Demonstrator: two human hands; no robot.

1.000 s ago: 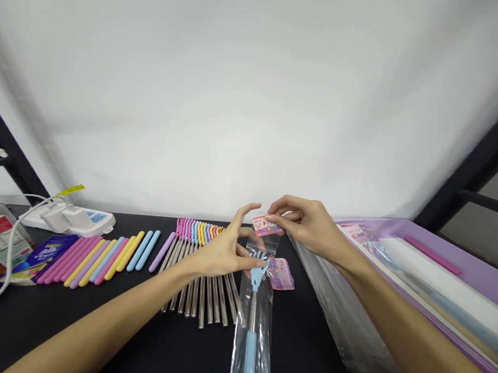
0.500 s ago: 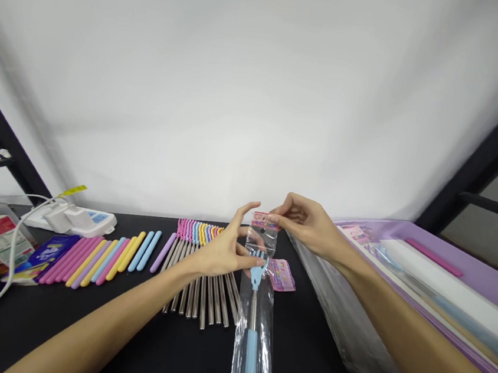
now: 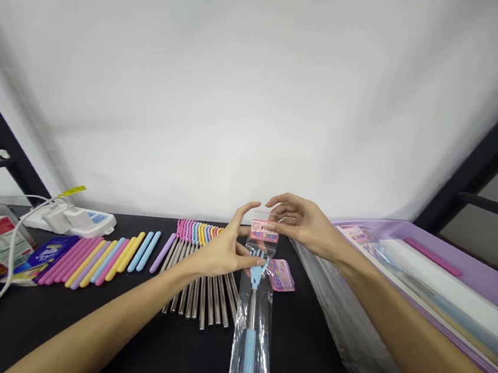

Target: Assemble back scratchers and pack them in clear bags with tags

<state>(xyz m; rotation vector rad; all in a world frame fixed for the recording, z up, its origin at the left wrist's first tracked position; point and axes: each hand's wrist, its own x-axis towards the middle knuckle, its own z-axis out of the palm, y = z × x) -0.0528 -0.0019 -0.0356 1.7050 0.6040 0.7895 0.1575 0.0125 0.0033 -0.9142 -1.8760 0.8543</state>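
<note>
Since the frame before, the pink printed card [image 3: 264, 231] has tipped down to show you its face at the top of the clear plastic sleeve [image 3: 264, 321], and your right hand [image 3: 296, 222] has raised its index finger. Your right thumb is at the card's edge; whether that grip pinches it, you cannot tell. Your left hand [image 3: 219, 254] grasps the sleeve, thumb across the claw of the light-blue back scratcher [image 3: 250, 353] inside. A second pink card [image 3: 282, 275] lies just beside it on the black bench [image 3: 298, 346].
</note>
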